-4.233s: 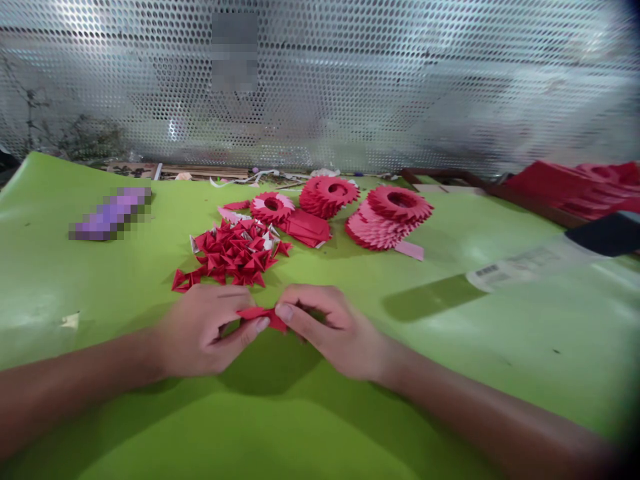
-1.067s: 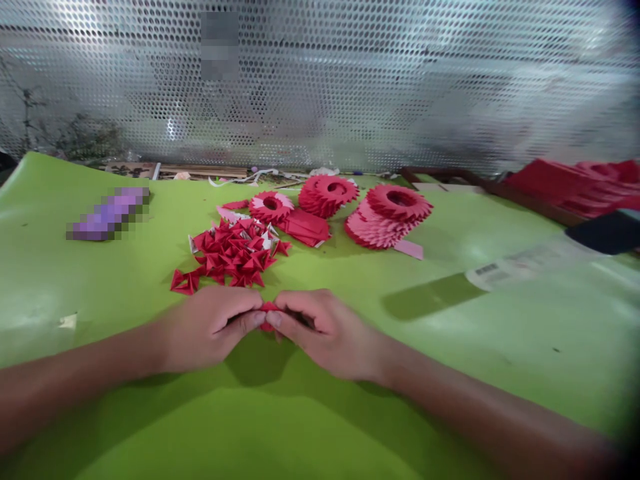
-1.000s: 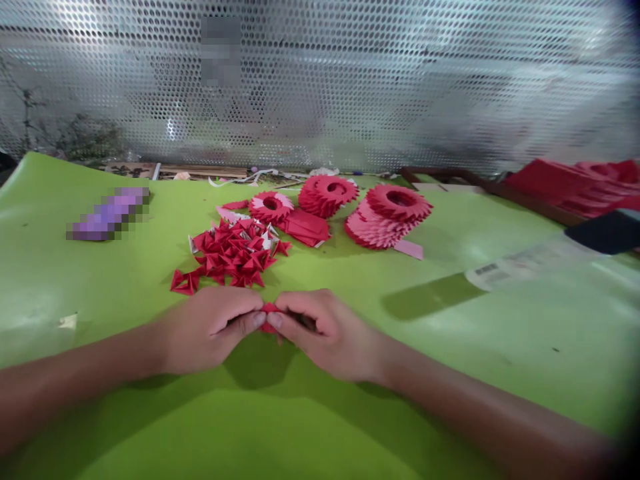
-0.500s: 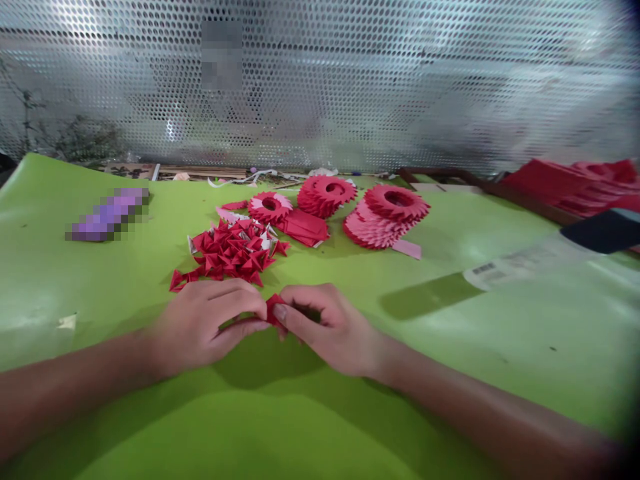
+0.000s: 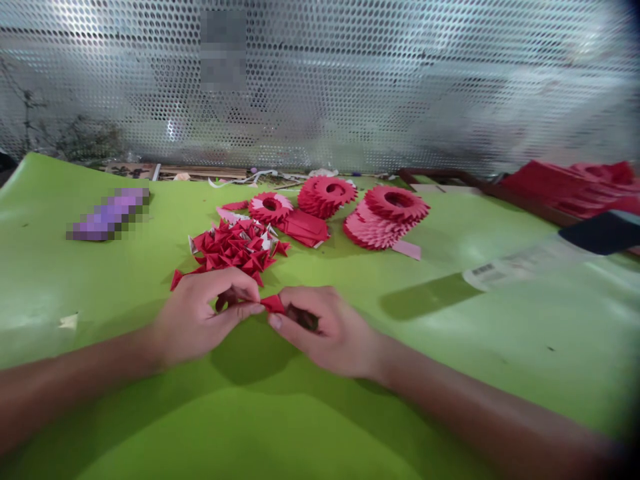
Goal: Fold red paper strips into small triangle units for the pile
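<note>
A small folded red paper piece (image 5: 273, 304) is between my two hands, low above the green table. My left hand (image 5: 207, 317) pinches its left tip between thumb and fingers. On its right side, my right hand (image 5: 327, 327) has curled fingers against the piece, with the thumb just below it. Just beyond my left hand lies a heap of folded red paper triangles (image 5: 233, 247), a few showing white. Flat red papers (image 5: 306, 227) rest to the right of the heap.
Behind stand a small red-and-pink ring (image 5: 270, 207), a red stack (image 5: 327, 195) and a taller pink-and-red one (image 5: 385, 217). A clear bottle with a dark cap (image 5: 530, 260) lies right. A blurred purple item (image 5: 110, 213) is left. Perforated metal (image 5: 320, 87) rises behind the table (image 5: 250, 427).
The red piece has turned and now shows a pointed end toward my left fingers. My left hand has shifted slightly left, and my right thumb has slid off the piece's front to below it.
</note>
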Action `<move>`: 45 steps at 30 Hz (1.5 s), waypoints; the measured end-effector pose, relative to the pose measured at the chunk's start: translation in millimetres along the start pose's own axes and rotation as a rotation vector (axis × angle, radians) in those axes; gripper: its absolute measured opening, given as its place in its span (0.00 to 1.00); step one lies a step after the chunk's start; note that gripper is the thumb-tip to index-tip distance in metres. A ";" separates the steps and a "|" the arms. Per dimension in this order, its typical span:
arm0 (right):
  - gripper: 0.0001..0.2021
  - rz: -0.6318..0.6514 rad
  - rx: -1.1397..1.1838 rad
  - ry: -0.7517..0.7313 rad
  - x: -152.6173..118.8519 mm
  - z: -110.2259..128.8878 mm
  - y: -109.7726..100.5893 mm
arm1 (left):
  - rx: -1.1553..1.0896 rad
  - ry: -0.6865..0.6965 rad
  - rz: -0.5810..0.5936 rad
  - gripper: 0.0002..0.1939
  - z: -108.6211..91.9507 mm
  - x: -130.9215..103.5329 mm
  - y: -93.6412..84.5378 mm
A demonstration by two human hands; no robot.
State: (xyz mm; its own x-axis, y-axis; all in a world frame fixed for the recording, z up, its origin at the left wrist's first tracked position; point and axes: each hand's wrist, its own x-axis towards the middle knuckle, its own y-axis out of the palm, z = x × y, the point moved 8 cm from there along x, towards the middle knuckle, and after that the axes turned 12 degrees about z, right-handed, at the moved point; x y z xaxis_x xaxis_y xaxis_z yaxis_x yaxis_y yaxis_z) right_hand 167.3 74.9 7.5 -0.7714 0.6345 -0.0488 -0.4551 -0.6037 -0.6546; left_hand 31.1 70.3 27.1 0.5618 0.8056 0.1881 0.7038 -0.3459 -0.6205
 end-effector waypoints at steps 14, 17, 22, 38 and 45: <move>0.14 -0.039 0.039 0.098 -2.6 -5.4 -2.9 | 0.102 -0.063 0.056 0.11 6.5 -1.1 3.5; 0.14 -0.040 0.040 0.085 -2.2 -5.3 -3.1 | 0.182 -0.036 0.047 0.11 3.8 -2.2 2.1; 0.15 -0.053 0.028 0.074 -2.5 -5.0 -3.8 | 0.203 -0.062 0.012 0.10 3.8 -2.6 -1.7; 0.14 -0.048 -0.022 0.036 -1.6 -0.9 -2.4 | 0.024 -0.147 0.203 0.13 7.8 4.2 14.9; 0.18 -0.069 -0.034 0.093 -1.0 -5.7 -5.7 | 0.022 -0.178 0.151 0.13 11.4 3.1 10.6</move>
State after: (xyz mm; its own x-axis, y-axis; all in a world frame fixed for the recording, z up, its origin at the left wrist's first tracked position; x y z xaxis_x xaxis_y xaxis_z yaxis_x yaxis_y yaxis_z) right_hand 173.2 80.4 7.0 -0.6935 0.7169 -0.0711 -0.4894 -0.5412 -0.6838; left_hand 35.4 74.6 12.5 0.5731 0.8182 -0.0446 0.6065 -0.4602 -0.6484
